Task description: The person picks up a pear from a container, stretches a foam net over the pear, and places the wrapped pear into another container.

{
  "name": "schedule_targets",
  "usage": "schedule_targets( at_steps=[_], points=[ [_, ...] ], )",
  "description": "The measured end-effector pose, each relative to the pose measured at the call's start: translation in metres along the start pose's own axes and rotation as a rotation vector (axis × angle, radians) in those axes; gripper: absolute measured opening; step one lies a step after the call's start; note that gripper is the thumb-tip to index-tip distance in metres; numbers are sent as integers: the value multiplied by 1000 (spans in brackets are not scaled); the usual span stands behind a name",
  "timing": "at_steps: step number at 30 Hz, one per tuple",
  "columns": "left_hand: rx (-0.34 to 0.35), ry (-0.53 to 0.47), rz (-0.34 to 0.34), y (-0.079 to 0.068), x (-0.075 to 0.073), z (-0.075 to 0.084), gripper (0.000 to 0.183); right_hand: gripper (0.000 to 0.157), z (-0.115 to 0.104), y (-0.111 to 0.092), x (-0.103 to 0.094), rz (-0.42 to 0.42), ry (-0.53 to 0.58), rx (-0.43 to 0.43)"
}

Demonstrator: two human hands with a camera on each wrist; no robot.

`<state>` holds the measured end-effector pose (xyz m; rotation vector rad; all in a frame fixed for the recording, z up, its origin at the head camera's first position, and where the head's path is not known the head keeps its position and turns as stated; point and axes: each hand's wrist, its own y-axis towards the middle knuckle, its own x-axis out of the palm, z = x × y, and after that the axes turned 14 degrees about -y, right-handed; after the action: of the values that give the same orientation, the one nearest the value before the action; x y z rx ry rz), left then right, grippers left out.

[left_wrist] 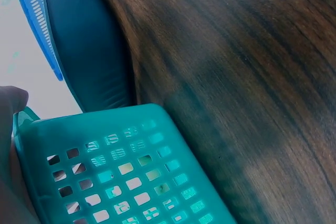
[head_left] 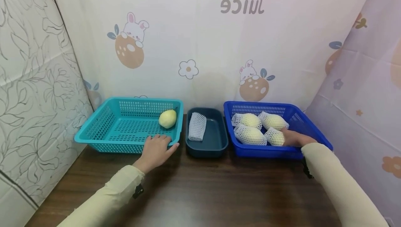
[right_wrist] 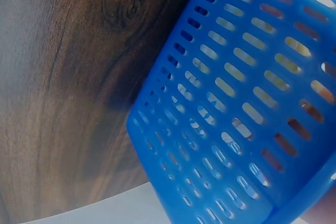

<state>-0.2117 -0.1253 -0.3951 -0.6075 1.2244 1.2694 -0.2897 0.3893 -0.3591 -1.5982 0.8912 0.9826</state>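
Observation:
In the head view my left hand (head_left: 157, 152) rests on the near rim of the teal basket (head_left: 130, 142), fingers over the edge and thumb along the right corner. One bare pear (head_left: 167, 119) lies inside that basket at the right. My right hand (head_left: 296, 138) reaches into the blue basket (head_left: 266, 152) and grips the right end of a pear (head_left: 275, 138) partly sleeved in white foam net; the fingertips are hidden. Several other net-sleeved pears, such as the front-left pear (head_left: 250, 135), lie beside it. The blue basket's slotted wall (right_wrist: 226, 87) fills much of the right wrist view.
Between the baskets stands a dark teal tray (head_left: 213, 129) with a white foam net (head_left: 197, 126) lying in it. All three containers sit on the brown wooden table (head_left: 200, 192), against a printed curtain (head_left: 206, 46) at the back.

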Motion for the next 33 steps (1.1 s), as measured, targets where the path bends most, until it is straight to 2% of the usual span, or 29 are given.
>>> schedule_targets(
  at_steps=[3,10,14,17,20,25,29,33],
  points=[
    [4,-6,-5,-1,-1,1,48,92,-2,-4,0,6,-12,7],
    [15,-3,3,-1,1,1,48,82,-6,-10,-2,112,-129,-23],
    [5,-9,-8,-1,2,0,49,82,-16,-14,-8,139,-106,-20],
    [-2,-17,-24,-2,1,0,50,82,-25,-17,-13,173,-83,-54],
    [-4,-25,-38,-2,-1,-1,50,74,-39,-21,-19,240,-64,-133],
    [-4,-13,-43,-2,-4,-1,48,52,-72,-26,-25,393,-51,-259],
    [-10,-17,-47,-1,-6,1,48,40,-100,-27,-19,473,-40,-321],
    [-11,-18,-56,1,-7,2,49,36,-123,-27,-7,503,-16,-386]
  ],
)
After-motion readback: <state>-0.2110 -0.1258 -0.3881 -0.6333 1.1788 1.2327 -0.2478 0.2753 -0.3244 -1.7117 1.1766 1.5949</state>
